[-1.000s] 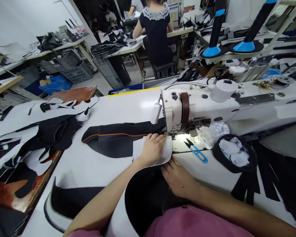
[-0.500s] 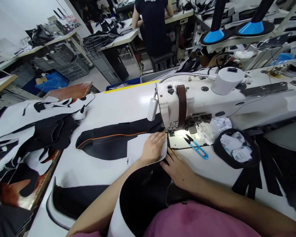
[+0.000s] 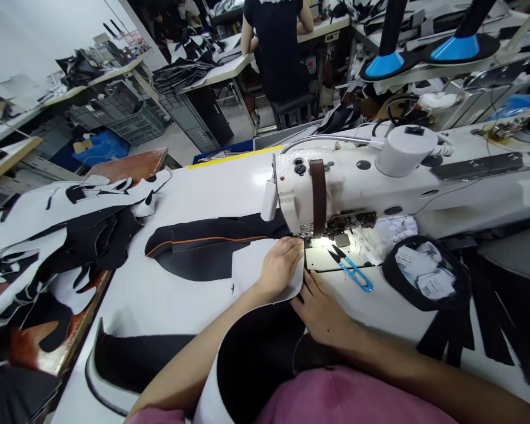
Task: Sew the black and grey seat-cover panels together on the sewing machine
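Note:
My left hand [image 3: 281, 266] lies with outstretched fingers on a white-backed piece of material [image 3: 250, 265], its fingertips close to the sewing machine's needle area. My right hand [image 3: 322, 306] rests at the near right edge of this material, fingers extended and thumb on its black side. A black panel [image 3: 203, 260] with an orange line and a stitched row stretches left from under the white-backed piece. The near part of the material curves up towards my body. The sewing machine [image 3: 348, 182] stands over the work; its needle is hidden. Blue-handled thread snips [image 3: 353, 270] lie right of the needle plate.
A round black container [image 3: 428, 300] with labels stands at right, beside black strips [image 3: 450, 330]. A curved black-and-white piece [image 3: 132, 359] lies at front left. Material scraps [image 3: 101, 229] cover a side board. Thread cones [image 3: 384, 65] rise behind; a person [image 3: 276, 47] sits farther back.
The black panel with the orange line has shifted slightly right, towards the machine. Both hands keep their places on the material. The camera view has moved a little.

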Motion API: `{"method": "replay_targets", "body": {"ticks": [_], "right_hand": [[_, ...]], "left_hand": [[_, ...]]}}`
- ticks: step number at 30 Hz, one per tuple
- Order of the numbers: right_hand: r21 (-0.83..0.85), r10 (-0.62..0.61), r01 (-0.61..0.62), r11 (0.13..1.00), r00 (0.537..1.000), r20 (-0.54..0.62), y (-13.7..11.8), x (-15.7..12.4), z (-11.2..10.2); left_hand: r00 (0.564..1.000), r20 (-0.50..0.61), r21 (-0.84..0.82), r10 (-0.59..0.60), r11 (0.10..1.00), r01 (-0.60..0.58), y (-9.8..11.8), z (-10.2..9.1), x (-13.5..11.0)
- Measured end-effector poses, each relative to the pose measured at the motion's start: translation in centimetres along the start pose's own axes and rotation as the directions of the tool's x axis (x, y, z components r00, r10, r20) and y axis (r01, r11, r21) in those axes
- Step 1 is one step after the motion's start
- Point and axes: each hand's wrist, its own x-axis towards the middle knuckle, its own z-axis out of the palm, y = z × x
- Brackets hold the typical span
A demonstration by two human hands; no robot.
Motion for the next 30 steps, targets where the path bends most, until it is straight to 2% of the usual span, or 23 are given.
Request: {"method": "replay_targets", "body": {"ticks": [13,20,23,25,30], "right_hand": [[0.013,0.052,-0.052,0.999,0.998,-0.037,1.6,-0.6,-1.1],[-0.026,0.031,-0.032,0.999,0.999,-0.042,1.6,-0.7,-1.2],[-0.05,0.033,-0.035,0.998,0.999,-0.037,1.5,-0.8,-1.2],[-0.056,0.031,-0.033,0.998,0.999,-0.04,1.5,-0.7,-1.0],[-0.057,0.014,-0.018,0.998,0.996,-0.083,1.5,-0.7,-0.2]], "left_hand": [[0.991,0.049,0.003,-0.125,0.992,0.125,0.6,1.3,1.3],[0.99,0.079,-0.038,-0.115,0.992,0.118,0.5,1.3,1.5],[0.989,0.076,-0.031,-0.124,0.991,0.127,1.4,0.7,1.3],[0.982,0.1,0.038,-0.161,0.987,0.158,2.7,0.0,1.3],[0.921,0.251,0.238,-0.299,0.941,0.24,5.6,-1.9,1.9]]}}
